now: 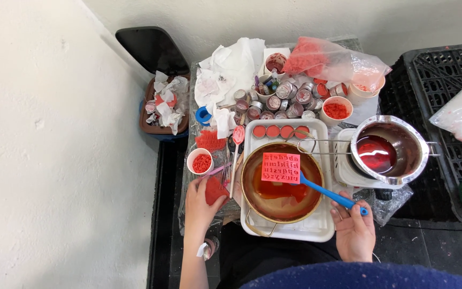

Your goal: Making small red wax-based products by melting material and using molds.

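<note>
At the far left a bin (162, 109) stuffed with crumpled tissue stands beside the tabletop (188, 176). Nearer in, the left hand (201, 200) rests palm-down at the tabletop's edge, its grip closed around a red slab of wax (215, 190), just below a small cup of red pieces (201, 162). In the middle, a gold bowl (280, 182) of orange-red liquid sits on a white tray (316, 225). Over it hangs a pink letter mould (280, 167), carried flat on a blue spatula (327, 194). The right hand (354, 230) closes its grip on the spatula's handle end, wrist low, fingers curled; the thumb seems to lie on top, though it is too small to be sure. To do this well, keep the mould level and centred over the bowl so drips fall inside, and steady the handle. At the right a steel pot (389, 150) of dark red liquid sits on a burner.
</note>
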